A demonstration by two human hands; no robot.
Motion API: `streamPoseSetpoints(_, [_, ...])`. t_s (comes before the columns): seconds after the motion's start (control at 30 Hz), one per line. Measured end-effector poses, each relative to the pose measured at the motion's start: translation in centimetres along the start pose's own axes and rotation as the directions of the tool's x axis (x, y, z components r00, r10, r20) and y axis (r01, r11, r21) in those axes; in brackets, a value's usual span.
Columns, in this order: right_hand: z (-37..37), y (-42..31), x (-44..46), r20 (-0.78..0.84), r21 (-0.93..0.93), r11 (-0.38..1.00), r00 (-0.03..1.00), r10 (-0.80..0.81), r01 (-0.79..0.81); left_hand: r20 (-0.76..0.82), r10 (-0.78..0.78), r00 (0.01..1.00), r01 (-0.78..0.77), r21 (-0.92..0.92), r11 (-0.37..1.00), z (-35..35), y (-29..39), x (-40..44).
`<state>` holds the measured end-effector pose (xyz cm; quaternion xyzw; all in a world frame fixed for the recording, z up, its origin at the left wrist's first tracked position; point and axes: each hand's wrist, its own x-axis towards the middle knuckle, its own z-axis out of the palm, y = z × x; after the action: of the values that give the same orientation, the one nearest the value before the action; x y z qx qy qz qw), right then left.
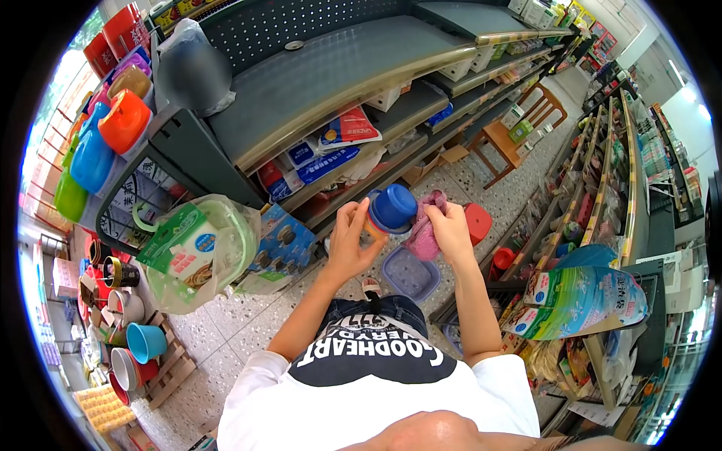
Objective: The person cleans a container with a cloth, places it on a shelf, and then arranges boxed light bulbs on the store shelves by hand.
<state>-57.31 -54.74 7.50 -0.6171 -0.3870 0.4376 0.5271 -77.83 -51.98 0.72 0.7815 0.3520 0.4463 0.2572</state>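
The left hand (352, 242) grasped the blue cup (394, 207), and the right hand (448, 229) clenched the pink cloth (424, 235) just beside it. Both were above the tub (411, 273) on the floor (233, 331), near the shelf (338, 75).

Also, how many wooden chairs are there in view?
1: a wooden chair stands in the aisle between the shelves, with small boxes on its seat. Others farther down may be hidden.
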Motion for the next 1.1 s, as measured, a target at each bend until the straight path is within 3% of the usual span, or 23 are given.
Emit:
streamPoseSetpoints(0.37, [2.7, 2.9, -2.0, -0.245, -0.042, 0.995, 0.965, -0.098, 0.09, -0.177, 0.091, 0.98, -0.045, 0.247, 0.968, 1.8, -1.4, -0.6])
streamPoseSetpoints(0.67, [2.8, 3.6, -3.0, -0.267, 0.201, 0.977, 0.957, 0.118, -0.065, -0.295, 0.282, 0.913, -0.163, 0.371, 0.914, 3.1, -2.5, -0.7])
streamPoseSetpoints(0.97, [4.2, 2.4, -5.3, -0.109, 0.518, 0.832, 0.949, 0.297, -0.201, -0.152, 0.386, 0.91, -0.281, 0.457, 0.844, 4.0, -5.2, -0.8])
streamPoseSetpoints(1.1, [2.6, 2.4, -6.1, -0.029, 0.656, 0.701, 0.918, 0.395, -0.28, -0.194, 0.194, 0.962, -0.142, 0.253, 0.957, 4.4, -5.2, -2.2])
